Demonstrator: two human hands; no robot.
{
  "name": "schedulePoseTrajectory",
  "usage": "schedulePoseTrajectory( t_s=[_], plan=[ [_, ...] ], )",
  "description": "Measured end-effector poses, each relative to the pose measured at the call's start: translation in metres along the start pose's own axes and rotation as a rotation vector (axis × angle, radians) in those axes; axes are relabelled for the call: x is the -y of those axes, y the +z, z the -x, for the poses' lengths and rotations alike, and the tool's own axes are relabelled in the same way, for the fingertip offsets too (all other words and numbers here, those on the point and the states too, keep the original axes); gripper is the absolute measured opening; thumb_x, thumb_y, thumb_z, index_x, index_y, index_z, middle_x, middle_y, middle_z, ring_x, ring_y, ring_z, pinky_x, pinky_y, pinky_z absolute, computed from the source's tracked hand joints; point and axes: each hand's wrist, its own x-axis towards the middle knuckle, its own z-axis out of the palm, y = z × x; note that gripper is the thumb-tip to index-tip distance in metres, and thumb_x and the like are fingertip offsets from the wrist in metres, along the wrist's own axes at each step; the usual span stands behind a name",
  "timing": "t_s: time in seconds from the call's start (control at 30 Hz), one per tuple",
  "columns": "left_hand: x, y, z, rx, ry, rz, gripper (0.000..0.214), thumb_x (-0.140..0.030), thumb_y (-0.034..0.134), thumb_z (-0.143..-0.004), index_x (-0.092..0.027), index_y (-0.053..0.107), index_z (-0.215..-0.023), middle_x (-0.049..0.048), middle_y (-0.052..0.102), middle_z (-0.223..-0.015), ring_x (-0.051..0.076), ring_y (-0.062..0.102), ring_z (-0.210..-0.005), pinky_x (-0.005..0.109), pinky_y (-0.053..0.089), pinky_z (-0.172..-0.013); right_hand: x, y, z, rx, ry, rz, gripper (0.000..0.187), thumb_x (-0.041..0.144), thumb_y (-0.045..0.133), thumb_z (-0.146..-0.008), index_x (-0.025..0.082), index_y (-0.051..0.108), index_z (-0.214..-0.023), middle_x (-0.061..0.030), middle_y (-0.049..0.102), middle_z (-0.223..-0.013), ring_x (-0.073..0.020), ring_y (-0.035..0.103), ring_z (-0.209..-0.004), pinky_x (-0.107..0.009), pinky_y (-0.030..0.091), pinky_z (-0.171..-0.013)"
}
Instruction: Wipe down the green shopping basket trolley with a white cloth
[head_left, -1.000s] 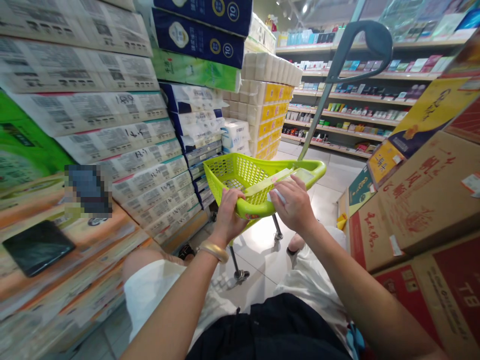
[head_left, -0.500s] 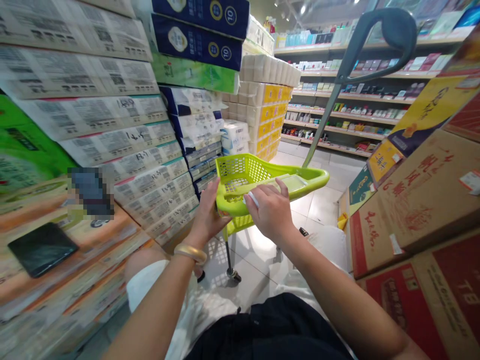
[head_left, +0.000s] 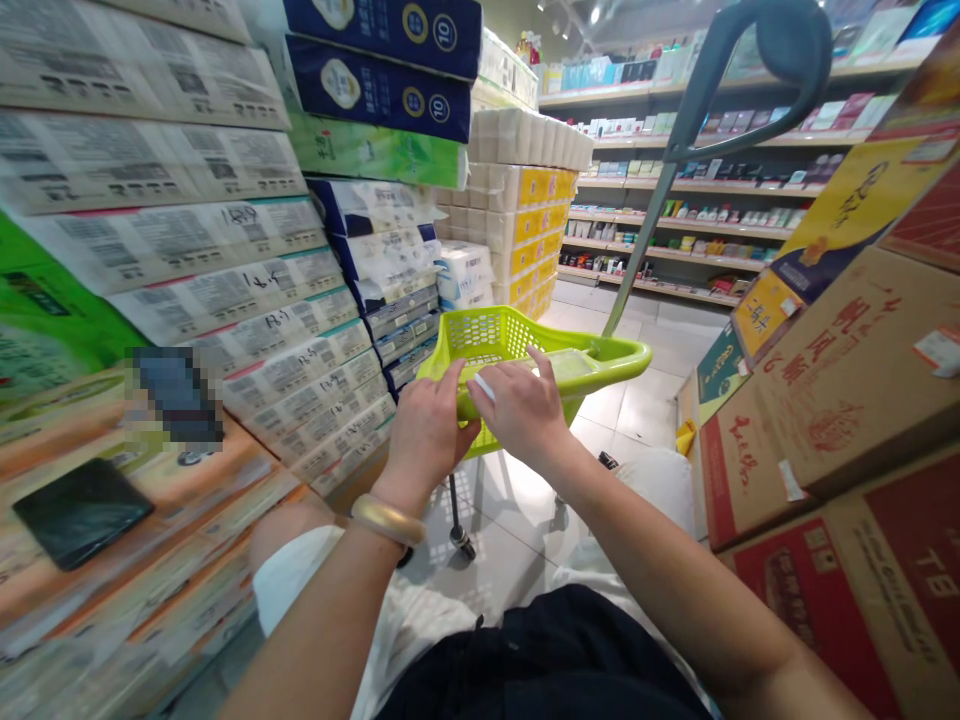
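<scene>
A lime-green wheeled shopping basket [head_left: 626,353] stands on the tiled floor in front of my knees, its grey handle [head_left: 757,45] rising to the upper right. My left hand [head_left: 426,432], with a gold bangle on the wrist, is curled over the basket's near rim. My right hand [head_left: 523,408] rests on the rim beside it, touching the left hand, with a small white thing [head_left: 484,386] pinched between its fingers. A flat pale-green pack [head_left: 570,363] lies inside the basket just beyond my right fingertips.
Stacked tissue packs [head_left: 247,290] wall in the left side; a dark phone [head_left: 81,512] lies on the orange packs there. Cardboard boxes [head_left: 840,390] crowd the right. Stocked shelves [head_left: 697,200] run across the far end of the narrow tiled aisle [head_left: 637,400].
The basket has slid left and turned on its wheels. Both hands moved left with its rim and now touch each other; the handle swung to the right.
</scene>
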Motion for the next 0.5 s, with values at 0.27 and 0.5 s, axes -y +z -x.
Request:
schedulePoseTrajectory(
  t_s=[0.27, 0.5],
  plan=[
    [0.004, -0.002, -0.002, 0.046, 0.02, 0.002, 0.029, -0.029, 0.066, -0.074, -0.018, 0.071, -0.1, 0.0102, 0.074, -0.095, 0.031, 0.064, -0.095, 0.045, 0.045, -0.09, -0.079, -0.015, 0.014, -0.18, 0.178, -0.026, 0.031, 0.034, 0.043, -0.1, 0.019, 0.07, -0.101, -0.0092, 0.075, -0.107, -0.023, 0.067, -0.101, -0.035, 0.042, -0.098],
    [-0.001, -0.022, -0.013, 0.211, -0.003, -0.097, 0.034, -0.045, 0.064, -0.077, -0.019, 0.073, -0.096, 0.0107, 0.075, -0.091, 0.03, 0.068, -0.09, 0.041, 0.047, -0.083, -0.063, -0.022, -0.003, -0.018, 0.259, 0.083, 0.032, 0.035, 0.043, -0.099, 0.02, 0.069, -0.087, -0.0085, 0.074, -0.093, -0.0233, 0.066, -0.089, -0.031, 0.042, -0.078]
  ],
)
